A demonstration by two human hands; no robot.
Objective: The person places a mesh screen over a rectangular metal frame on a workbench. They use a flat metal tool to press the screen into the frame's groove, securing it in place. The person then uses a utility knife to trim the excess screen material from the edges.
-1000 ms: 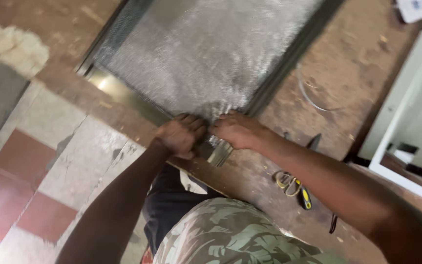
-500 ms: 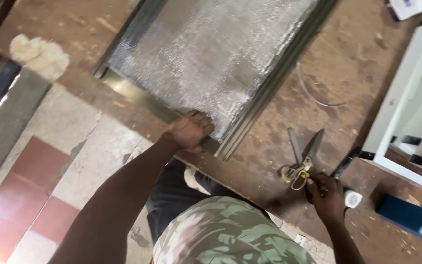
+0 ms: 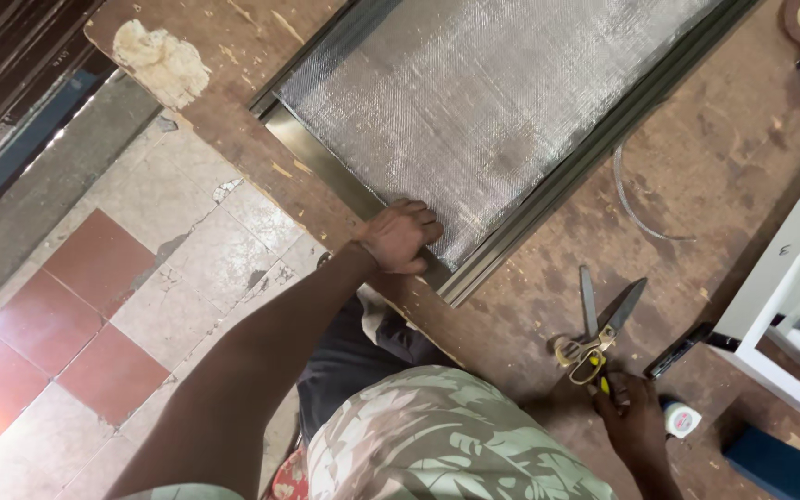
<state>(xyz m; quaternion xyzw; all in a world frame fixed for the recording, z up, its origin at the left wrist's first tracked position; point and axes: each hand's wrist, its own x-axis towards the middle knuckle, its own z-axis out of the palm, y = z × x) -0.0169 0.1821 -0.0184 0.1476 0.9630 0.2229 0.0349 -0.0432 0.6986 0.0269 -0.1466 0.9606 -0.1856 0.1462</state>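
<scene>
Our left hand (image 3: 402, 235) lies knuckles up on the near corner of the metal screen frame (image 3: 502, 243), fingers curled and pressed down where the silver mesh (image 3: 483, 111) meets the frame's channel. Our right hand (image 3: 631, 417) rests low on the wooden workbench (image 3: 724, 176), fingers bunched around something yellow at the handle end of the scissors (image 3: 597, 326); we cannot tell whether it grips the handles or only touches them. The scissors lie on the bench with their blades apart, pointing away from us, well clear of the frame. Just right of them lies a slim dark tool (image 3: 678, 350), and beside our right hand stands a small white round container (image 3: 682, 419), its contents hidden. A blue box (image 3: 775, 468) sits at the bench's near right. A thin curved strip (image 3: 636, 208) lies right of the frame. A white-painted frame (image 3: 789, 278) borders the bench at right. Below left is the tiled floor (image 3: 94, 306).
</scene>
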